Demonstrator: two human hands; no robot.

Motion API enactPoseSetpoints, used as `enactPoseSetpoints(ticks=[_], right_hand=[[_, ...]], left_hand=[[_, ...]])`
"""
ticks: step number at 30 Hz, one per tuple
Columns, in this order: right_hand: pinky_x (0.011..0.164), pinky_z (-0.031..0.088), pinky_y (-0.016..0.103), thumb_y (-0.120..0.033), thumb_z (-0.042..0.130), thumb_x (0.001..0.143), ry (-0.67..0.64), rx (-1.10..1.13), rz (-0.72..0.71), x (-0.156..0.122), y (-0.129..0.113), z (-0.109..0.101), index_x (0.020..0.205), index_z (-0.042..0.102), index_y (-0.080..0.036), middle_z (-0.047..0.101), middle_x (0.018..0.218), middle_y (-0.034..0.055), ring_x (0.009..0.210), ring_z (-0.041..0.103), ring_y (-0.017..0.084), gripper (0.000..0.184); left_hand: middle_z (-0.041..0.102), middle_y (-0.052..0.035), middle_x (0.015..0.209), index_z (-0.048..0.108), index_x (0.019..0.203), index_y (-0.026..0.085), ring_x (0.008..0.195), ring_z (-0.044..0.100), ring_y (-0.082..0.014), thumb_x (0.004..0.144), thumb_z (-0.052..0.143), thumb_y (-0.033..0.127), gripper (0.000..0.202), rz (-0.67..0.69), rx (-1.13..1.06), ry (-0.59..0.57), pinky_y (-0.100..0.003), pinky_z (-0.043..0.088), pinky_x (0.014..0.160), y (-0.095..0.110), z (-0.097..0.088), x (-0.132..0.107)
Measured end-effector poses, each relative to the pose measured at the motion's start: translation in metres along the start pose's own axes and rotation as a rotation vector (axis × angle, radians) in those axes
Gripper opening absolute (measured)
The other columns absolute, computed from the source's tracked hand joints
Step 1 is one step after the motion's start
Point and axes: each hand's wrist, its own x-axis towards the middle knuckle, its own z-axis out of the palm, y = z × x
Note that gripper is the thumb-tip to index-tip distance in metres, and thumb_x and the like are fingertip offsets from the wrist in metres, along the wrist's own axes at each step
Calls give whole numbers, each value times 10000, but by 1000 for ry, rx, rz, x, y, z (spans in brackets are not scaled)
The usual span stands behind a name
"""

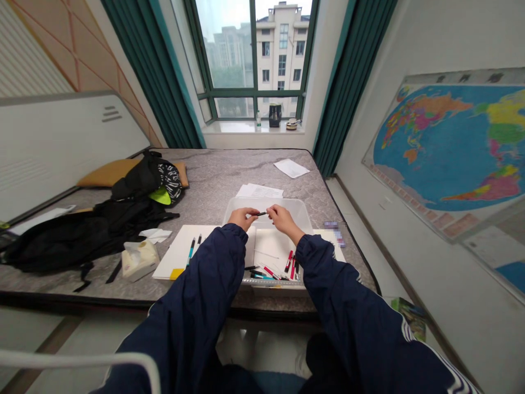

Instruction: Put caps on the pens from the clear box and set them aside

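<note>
My left hand (243,218) and my right hand (283,219) meet above a clear plastic bin (301,208). Between their fingertips is a thin black pen (262,214), lying nearly level, pinched at its left end by the left hand and at its right end by the right. Inside the bin below lie several loose pens, among them a red pen (289,261), along with a white sheet (270,246). Left of the bin, a teal pen (191,251) and a black pen (199,239) rest on white paper (176,247).
A tissue pack (140,260), a black backpack (77,230) and a patterned cap (169,180) lie on the left of the grey marbled surface (229,164). Papers (259,190) are behind the bin. A white bar (82,359) crosses the lower left.
</note>
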Motion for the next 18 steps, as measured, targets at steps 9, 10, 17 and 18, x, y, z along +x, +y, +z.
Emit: enactPoseSetpoints(ticks=[9, 10, 17, 18], right_hand=[[603, 399, 220, -481, 399, 927, -58, -56, 60, -2, -5, -3, 603, 612, -158, 615, 539, 27, 547, 590, 123, 505], [592, 403, 220, -493, 400, 925, -64, -38, 91, -2, -4, -2, 603, 614, -153, 613, 535, 32, 528, 587, 121, 515], [558, 440, 204, -458, 367, 945, -39, 90, 158, 0, 0, -1, 839, 654, -154, 674, 695, 43, 536, 592, 100, 431], [570, 447, 201, -444, 401, 935, -37, 88, 121, 0, 0, -1, 861, 648, -162, 683, 726, 40, 567, 602, 101, 382]], left_hand=[[742, -47, 928, 744, 967, 195, 661, 625, -127, 754, 667, 163, 228, 18, -13, -17, -264, 509, 700, 2, -1, -1], [742, -45, 924, 744, 965, 197, 649, 618, -125, 753, 670, 167, 227, 14, -14, -19, -265, 506, 692, 0, -1, 0], [739, -45, 924, 750, 939, 200, 664, 616, -134, 729, 693, 183, 218, -10, -24, 35, -274, 493, 689, -2, -4, 1], [739, -47, 924, 750, 935, 197, 662, 616, -135, 731, 690, 186, 212, -9, -27, 36, -275, 494, 687, -1, -4, 1]])
